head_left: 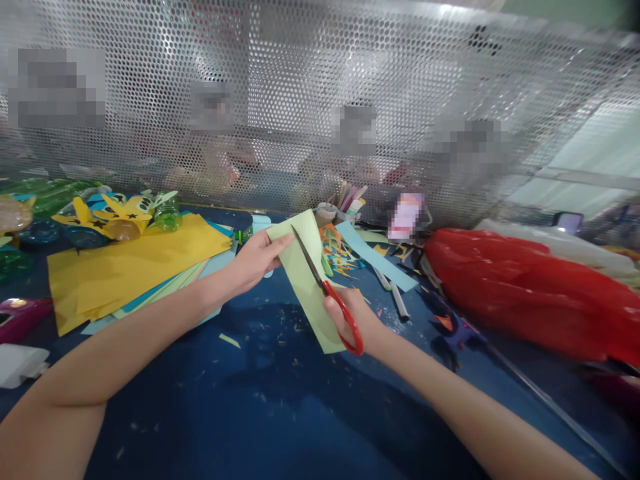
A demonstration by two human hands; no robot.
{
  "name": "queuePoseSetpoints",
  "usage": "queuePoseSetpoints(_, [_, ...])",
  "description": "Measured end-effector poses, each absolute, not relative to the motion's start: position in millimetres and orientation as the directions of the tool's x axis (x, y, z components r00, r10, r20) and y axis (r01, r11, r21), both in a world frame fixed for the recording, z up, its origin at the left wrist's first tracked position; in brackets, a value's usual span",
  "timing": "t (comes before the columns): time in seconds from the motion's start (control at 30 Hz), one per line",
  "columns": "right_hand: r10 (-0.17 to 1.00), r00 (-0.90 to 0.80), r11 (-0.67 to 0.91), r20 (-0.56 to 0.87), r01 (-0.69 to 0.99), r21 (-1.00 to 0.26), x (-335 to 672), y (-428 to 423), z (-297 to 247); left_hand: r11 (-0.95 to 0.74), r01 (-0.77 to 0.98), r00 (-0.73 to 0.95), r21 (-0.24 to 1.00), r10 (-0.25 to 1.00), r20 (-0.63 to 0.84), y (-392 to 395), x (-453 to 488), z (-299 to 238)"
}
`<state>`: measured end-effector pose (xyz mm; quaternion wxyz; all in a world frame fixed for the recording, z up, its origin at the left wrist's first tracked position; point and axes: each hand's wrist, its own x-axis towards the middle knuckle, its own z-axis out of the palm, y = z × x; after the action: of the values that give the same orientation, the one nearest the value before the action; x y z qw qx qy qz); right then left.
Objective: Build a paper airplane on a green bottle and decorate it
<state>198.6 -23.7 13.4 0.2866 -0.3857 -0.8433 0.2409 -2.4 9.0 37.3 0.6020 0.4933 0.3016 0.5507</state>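
Apparently cutting pale green paper (pixel 303 280) with red-handled scissors (pixel 329 291) above the blue table (pixel 200 413).
Pinching the paper's far end in the left hand (pixel 257 259), gripping the handles in the right hand (pixel 357 313); likely calling for holding taut while snipping further.

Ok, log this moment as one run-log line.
left grip: holding pale green paper | right grip: holding red-handled scissors, blade across paper | at left: yellow sheets | at right: red plastic bag

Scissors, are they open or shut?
Cannot tell: the right hand holds the scissors, but only one blade shows clearly, over the light green paper.
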Motion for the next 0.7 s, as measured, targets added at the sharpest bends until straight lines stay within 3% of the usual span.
queuePoseSetpoints(0.5, [0.776,-0.552,0.616,0.306,0.554,-0.56,197.8,-27.3,22.7,-0.065,-0.359,0.247,0.931,0.955,0.162,-0.3,2.9,39.0])
queuePoseSetpoints(0.7, [0.808,-0.506,0.575,0.303,0.561,-0.595,198.1,-23.6,14.1,-0.051,-0.356,0.252,0.933,0.956,0.148,0.5,3.2,37.2])
